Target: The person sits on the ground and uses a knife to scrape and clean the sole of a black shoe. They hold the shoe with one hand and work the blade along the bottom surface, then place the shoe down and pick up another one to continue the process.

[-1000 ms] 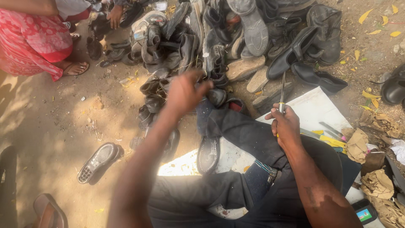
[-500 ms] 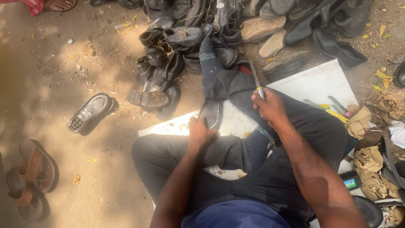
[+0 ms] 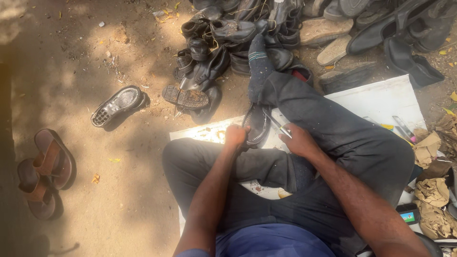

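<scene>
Hands at work: the left hand (image 3: pixel 236 134) clamps a black shoe (image 3: pixel 256 124) sole-up against the lap to steady it, while the right hand (image 3: pixel 299 139) grips a thin metal tool (image 3: pixel 277 124) angled at its sole. Beneath lies a white board (image 3: pixel 376 100); beyond, a heap of worn shoes (image 3: pixel 247 33) on bare ground (image 3: pixel 95 190).

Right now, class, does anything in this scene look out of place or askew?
Yes: one black shoe lies sole-up on the dirt, apart from the shoe pile. The left hand grips another black shoe; the right hand holds a thin tool.
</scene>
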